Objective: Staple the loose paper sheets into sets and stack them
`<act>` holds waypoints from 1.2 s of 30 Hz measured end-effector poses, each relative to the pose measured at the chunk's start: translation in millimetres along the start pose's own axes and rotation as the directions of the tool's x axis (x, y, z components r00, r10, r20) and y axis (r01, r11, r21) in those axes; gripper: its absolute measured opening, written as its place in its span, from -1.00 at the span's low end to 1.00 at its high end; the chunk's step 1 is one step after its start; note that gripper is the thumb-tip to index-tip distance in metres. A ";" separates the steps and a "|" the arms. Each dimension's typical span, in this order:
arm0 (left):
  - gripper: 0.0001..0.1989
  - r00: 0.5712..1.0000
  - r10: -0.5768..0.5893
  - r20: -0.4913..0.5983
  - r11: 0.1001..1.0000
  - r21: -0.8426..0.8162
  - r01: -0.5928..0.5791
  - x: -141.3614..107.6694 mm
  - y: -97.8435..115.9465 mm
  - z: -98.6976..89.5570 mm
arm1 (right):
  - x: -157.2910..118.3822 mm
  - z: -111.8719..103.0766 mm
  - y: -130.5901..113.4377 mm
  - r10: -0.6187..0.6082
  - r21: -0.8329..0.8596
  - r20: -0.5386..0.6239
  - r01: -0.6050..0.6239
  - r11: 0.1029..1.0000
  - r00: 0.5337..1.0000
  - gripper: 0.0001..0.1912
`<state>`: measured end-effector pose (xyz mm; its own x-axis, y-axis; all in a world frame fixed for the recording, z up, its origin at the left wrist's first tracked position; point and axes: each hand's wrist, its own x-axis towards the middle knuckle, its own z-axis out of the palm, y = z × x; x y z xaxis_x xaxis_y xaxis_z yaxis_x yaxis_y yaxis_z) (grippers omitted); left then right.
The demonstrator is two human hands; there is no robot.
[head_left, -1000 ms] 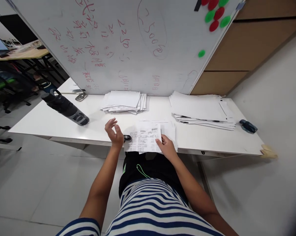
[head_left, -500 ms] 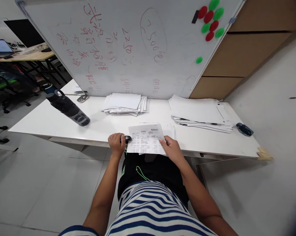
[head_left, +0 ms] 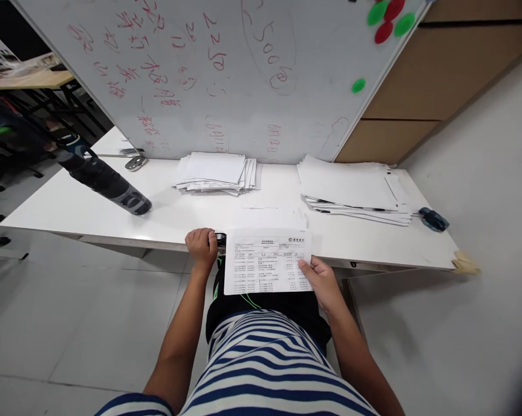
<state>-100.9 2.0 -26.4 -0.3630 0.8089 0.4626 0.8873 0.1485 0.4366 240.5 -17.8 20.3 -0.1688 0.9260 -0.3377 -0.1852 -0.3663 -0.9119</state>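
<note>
A printed sheet of paper point(head_left: 267, 266) with a table of text lines hangs over the desk's front edge. My right hand point(head_left: 324, 278) pinches it at its right side, thumb on top. At the sheet's left edge, my left hand point(head_left: 200, 247) is closed around a small black stapler point(head_left: 221, 238); only its rounded end shows, so its kind is not fully certain. Just behind the printed sheet, more white paper point(head_left: 273, 218) lies on the desk.
On the white desk point(head_left: 165, 222) stand a dark water bottle point(head_left: 108, 182) and two paper stacks, one left point(head_left: 215, 169) and one right point(head_left: 351, 185). A mouse point(head_left: 136, 163) and a dark blue object point(head_left: 433, 219) lie there too. Behind rises a whiteboard point(head_left: 252, 110).
My right hand has drawn the printed sheet closer to my body and lower, and it now faces me more fully. My left hand keeps its hold on the stapler. The view has tilted down.
</note>
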 end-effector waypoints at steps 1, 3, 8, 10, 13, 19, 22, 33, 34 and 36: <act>-0.70 1.000 0.014 -0.020 1.000 0.011 -0.014 0.0 -0.4 0.9 | -0.8 1.3 2.3 0.016 0.017 0.004 -0.016 1.000 1.000 -0.50; -0.70 0.996 0.055 -0.076 0.998 0.018 -0.054 0.1 -1.5 2.6 | -1.5 3.3 3.8 0.031 0.033 0.012 -0.031 0.999 0.999 -0.49; -0.71 0.982 0.119 -0.145 0.993 0.005 -0.119 1.3 -2.5 4.4 | 8.6 6.6 -8.9 -0.047 -0.055 -0.011 0.046 0.997 0.999 -0.51; -0.72 0.983 0.116 -0.144 0.993 -0.003 -0.117 1.7 -1.6 3.7 | 19.4 8.7 -17.5 -0.113 -0.147 -0.005 0.111 0.983 0.994 -0.52; -0.72 0.983 0.115 -0.142 0.993 0.008 -0.115 1.0 -0.3 2.2 | 40.9 14.3 -26.0 -0.210 -0.367 -0.010 0.192 0.910 0.978 -0.55; -0.70 0.987 0.134 -0.091 0.991 0.032 -0.131 3.3 -2.3 -1.7 | 68.9 25.6 -14.0 -0.590 -0.873 -0.061 0.243 0.423 0.805 -0.44; -0.69 0.994 0.108 -0.027 0.992 0.065 -0.106 17.8 -10.1 -6.0 | 72.0 15.6 -6.2 -0.700 -0.889 -0.091 0.259 0.377 0.708 -0.41; -0.76 0.999 -0.002 0.051 0.999 0.049 -0.001 117.8 20.1 -22.6 | 111.5 -40.9 1.5 -0.689 -0.928 -0.295 -0.028 0.370 0.662 -0.44; -0.76 0.997 0.061 0.056 0.997 0.044 -0.064 129.8 32.9 -18.3 | 112.0 -39.2 1.8 -0.675 -0.928 -0.307 -0.053 0.369 0.671 -0.43; -0.73 0.979 0.160 0.127 0.984 0.055 -0.168 153.6 55.8 -4.1 | 111.6 -36.1 1.9 -0.661 -0.923 -0.331 -0.085 0.375 0.673 -0.43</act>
<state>-108.3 132.2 72.2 -0.1776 0.8880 0.4243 0.9499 0.0419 0.3098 256.2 88.1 -27.6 0.3292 0.8958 0.2986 0.8386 -0.1319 -0.5286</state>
